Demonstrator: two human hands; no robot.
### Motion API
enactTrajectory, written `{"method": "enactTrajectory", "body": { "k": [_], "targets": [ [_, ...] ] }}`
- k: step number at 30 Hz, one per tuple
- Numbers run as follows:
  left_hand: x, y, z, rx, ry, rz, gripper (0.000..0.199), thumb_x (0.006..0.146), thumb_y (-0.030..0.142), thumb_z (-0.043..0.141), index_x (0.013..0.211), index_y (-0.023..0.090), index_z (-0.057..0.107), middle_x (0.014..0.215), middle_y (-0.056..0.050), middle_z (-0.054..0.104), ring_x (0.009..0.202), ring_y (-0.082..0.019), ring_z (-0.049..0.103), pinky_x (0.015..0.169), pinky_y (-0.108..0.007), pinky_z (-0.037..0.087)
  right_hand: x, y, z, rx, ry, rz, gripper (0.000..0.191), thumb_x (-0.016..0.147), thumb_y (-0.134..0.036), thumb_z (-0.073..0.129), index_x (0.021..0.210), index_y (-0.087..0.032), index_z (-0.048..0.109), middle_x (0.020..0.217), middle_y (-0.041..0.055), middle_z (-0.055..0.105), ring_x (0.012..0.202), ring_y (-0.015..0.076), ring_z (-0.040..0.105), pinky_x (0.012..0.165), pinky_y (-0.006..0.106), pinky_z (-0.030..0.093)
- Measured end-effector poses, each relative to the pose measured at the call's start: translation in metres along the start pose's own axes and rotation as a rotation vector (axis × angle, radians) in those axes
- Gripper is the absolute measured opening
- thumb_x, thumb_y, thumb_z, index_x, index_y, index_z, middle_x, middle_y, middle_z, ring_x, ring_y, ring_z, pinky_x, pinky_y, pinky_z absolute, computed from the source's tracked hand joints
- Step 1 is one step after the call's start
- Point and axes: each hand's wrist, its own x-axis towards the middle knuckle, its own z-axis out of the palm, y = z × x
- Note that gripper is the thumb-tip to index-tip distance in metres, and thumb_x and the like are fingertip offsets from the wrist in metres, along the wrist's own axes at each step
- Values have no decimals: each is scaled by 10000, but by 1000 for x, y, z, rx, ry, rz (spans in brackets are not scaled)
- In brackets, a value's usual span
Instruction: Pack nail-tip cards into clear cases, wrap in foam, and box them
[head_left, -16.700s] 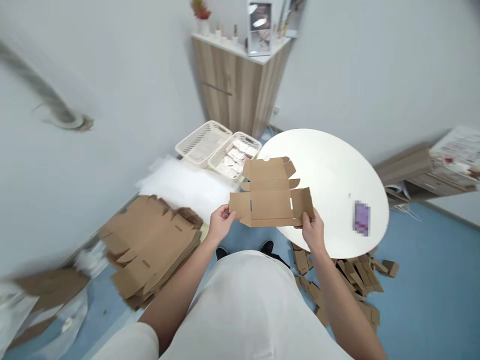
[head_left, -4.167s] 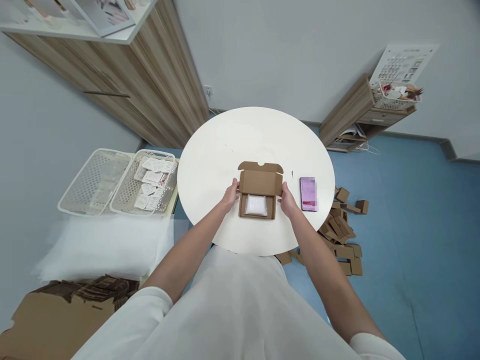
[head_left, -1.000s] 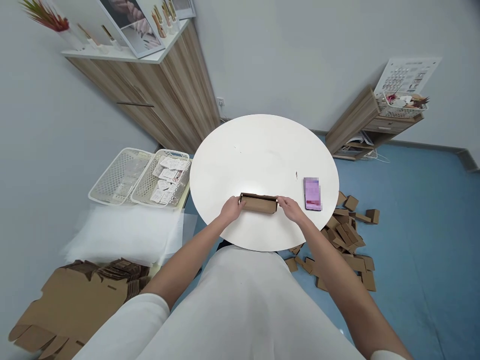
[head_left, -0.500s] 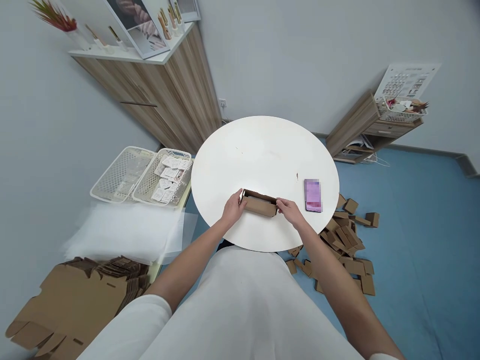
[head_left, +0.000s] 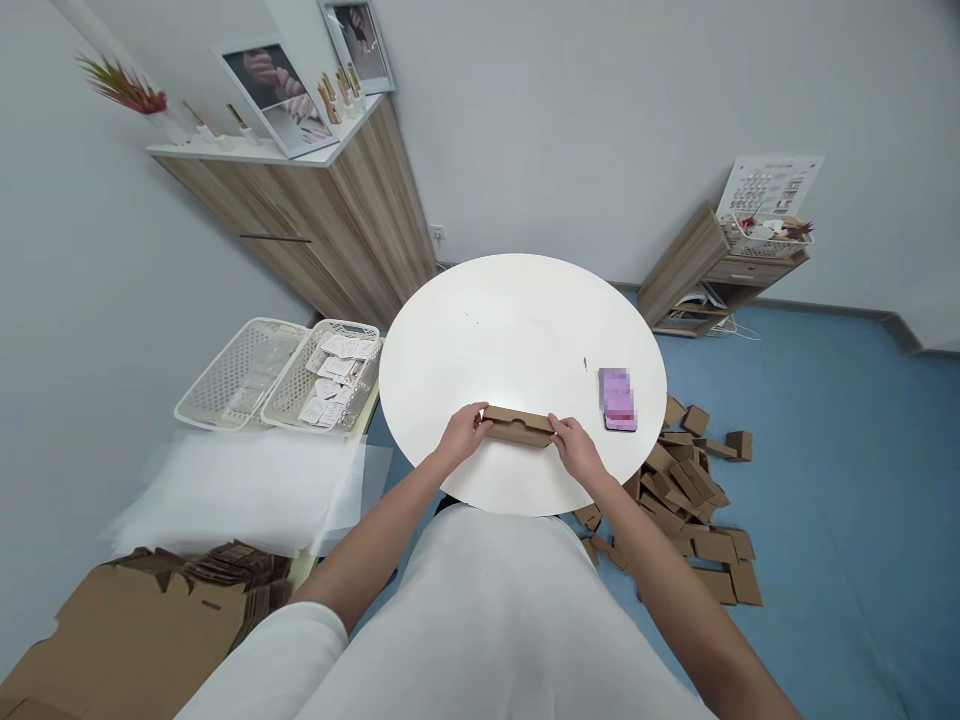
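Observation:
A small, long brown cardboard box lies near the front edge of the round white table. Its lid is folded over the top, and a half-round notch shows at the lid's front edge. My left hand grips the box's left end, fingers closed at the corner. At the opposite end, my right hand holds the right corner between thumb and fingers. A phone with a blurred purple screen lies to the right of the box.
Many folded brown boxes are heaped on the blue floor at right. On the left are white baskets, one holding paper packets, translucent sheets and flat cardboard blanks. A wooden cabinet stands behind.
The box stood open with its inside showing; now its lid is folded down over the top. Both hands stay at its ends. The camera view has tilted upward slightly.

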Motion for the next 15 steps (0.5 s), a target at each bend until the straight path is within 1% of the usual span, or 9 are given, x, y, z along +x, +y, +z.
{"method": "enactTrajectory", "body": {
  "k": [3,5,7,9,11,13,15],
  "targets": [
    [-7,-1,-1,-114,-39,-60,442,748,371,534,1159,215,497,935,-49,558,748,-152,567,708,-292,452,-13,6,11,78,-11,-47,499,844,-293,387,1336,-300,303,1272,73,448,1009,218,530,807,354,438],
    [-7,-2,-1,-190,-48,-153,440,762,421,508,1156,224,502,944,-46,567,747,-147,587,685,-275,459,-18,9,19,216,-2,-31,500,844,-335,395,1334,-315,296,1300,49,438,1020,200,533,840,349,430],
    [-5,-4,-1,-231,-45,-259,422,777,436,480,1135,214,517,906,-40,585,750,-150,604,670,-263,460,-19,9,27,373,35,56,474,843,-360,390,1311,-310,335,1257,48,486,925,182,585,818,351,444],
    [-1,-5,-2,-239,-78,-324,402,775,431,483,1095,197,548,882,-43,601,761,-159,614,667,-261,457,-18,7,34,508,86,147,454,824,-366,414,1271,-295,382,1217,52,518,797,164,622,776,356,462],
    [3,-6,-4,-246,-155,-322,372,774,427,483,1048,196,582,914,-52,618,799,-171,612,680,-267,456,-17,3,38,583,127,188,432,784,-355,466,1208,-277,430,1207,55,520,720,153,629,746,359,470],
    [4,-7,-8,-262,-229,-281,345,779,420,476,1013,199,603,961,-59,628,848,-182,601,705,-278,458,-18,-1,40,605,156,201,401,743,-337,509,1135,-258,467,1195,61,523,704,157,626,719,362,477],
    [1,-11,-9,-279,-249,-266,324,764,386,511,1006,191,604,1004,-72,628,891,-193,592,737,-291,459,-25,-5,44,613,175,203,365,720,-323,524,1073,-242,479,1185,70,526,717,166,622,699,367,483]
  ]
}}
